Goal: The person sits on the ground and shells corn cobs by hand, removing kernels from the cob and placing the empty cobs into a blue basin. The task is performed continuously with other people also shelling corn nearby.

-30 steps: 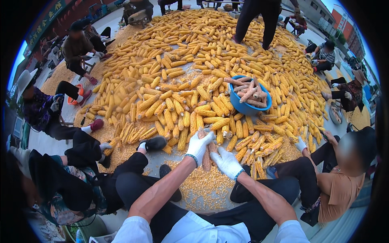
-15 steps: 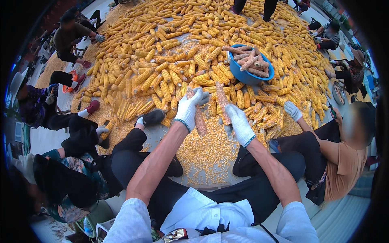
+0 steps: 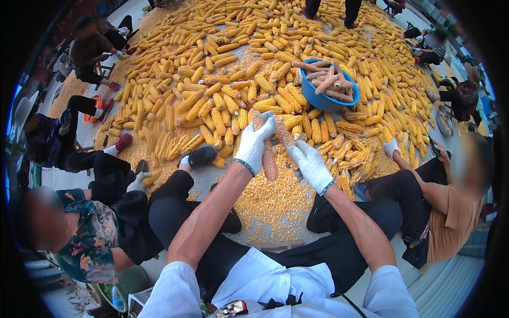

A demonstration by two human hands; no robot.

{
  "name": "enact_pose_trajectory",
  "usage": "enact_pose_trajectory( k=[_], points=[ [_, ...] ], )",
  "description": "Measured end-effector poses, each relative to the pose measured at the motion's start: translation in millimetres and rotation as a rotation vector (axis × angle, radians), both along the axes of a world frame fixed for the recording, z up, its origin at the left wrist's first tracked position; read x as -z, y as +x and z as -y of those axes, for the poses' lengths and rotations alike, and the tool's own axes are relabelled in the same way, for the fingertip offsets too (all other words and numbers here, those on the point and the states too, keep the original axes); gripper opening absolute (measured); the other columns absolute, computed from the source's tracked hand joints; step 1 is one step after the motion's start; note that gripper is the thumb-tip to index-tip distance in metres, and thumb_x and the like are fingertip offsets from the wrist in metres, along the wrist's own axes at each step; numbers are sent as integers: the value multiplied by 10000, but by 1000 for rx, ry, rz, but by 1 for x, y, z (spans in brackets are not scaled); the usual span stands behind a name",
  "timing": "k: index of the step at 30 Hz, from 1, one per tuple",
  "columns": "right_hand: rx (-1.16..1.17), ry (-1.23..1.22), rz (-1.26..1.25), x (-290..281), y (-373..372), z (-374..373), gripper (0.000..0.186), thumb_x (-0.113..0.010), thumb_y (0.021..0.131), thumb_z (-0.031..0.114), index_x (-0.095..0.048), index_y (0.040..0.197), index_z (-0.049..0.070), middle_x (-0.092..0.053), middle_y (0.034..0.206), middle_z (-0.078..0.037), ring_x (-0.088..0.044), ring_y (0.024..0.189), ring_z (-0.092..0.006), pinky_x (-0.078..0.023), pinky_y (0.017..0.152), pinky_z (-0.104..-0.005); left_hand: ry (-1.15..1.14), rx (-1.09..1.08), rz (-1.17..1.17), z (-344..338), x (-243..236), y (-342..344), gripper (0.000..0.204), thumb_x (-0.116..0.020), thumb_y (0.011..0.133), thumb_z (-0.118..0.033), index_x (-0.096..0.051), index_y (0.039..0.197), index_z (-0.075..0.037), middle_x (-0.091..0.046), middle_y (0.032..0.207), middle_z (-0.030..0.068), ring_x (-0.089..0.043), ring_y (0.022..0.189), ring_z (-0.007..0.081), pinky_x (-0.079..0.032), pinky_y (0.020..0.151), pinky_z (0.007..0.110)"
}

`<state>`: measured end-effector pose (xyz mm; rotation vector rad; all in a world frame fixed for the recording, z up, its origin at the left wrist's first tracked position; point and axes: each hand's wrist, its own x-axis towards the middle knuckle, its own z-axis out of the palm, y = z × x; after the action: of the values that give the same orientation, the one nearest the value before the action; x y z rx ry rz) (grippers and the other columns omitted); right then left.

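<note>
My left hand [image 3: 253,143], in a white knit glove, is closed round a reddish, stripped corn cob [image 3: 270,163] that slants down past the fingers. In my right hand [image 3: 313,165], gloved the same way, a second corn cob [image 3: 284,137] points up and to the left, and it looks mostly bare of kernels. The two cobs are very close at their upper parts; whether they touch I cannot tell. Below both hands, loose yellow kernels [image 3: 265,204] cover the ground between my feet. Beyond them lies a large heap of yellow ears of corn [image 3: 212,90].
A blue basin [image 3: 322,102] of bare cobs stands on the heap, ahead and right. Partly stripped ears [image 3: 347,153] lie right of my hands. Seated co-workers flank me: a person in a flowered shirt [image 3: 90,228] at left, one in a tan shirt [image 3: 450,225] at right.
The cob in my right hand has tilted left, toward the one in my left hand, and my hands are slightly closer together. The co-worker at left has leaned into fuller view.
</note>
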<state>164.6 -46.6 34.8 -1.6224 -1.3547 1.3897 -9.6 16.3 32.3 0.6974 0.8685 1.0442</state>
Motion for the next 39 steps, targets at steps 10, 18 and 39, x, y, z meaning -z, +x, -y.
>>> enact_pose_trajectory(
  k=[10,18,39],
  points=[
    [-339,286,776,-1,2,4,499,-541,985,496,-565,1120,17,-691,948,-253,-692,921,-409,-529,787,-516,153,-4,-565,2,19,3,366,-766,894,-225,-632,1148,1,-694,1020,88,-647,901,150,-531,818,323],
    [-273,361,683,-13,7,2,578,-613,947,480,-573,1272,4,-661,1155,-254,-663,1056,-406,-533,867,-488,277,-81,-628,2,11,6,223,-795,829,-143,-636,903,-5,-668,798,49,-615,732,117,-525,694,297],
    [-1,-342,-395,4,16,2,511,-551,1032,487,-578,1320,66,-673,968,-61,-675,834,-94,-502,553,-248,328,-47,-471,0,-6,3,178,-769,858,-88,-641,954,-10,-655,861,29,-614,783,108,-532,729,290]
  ],
)
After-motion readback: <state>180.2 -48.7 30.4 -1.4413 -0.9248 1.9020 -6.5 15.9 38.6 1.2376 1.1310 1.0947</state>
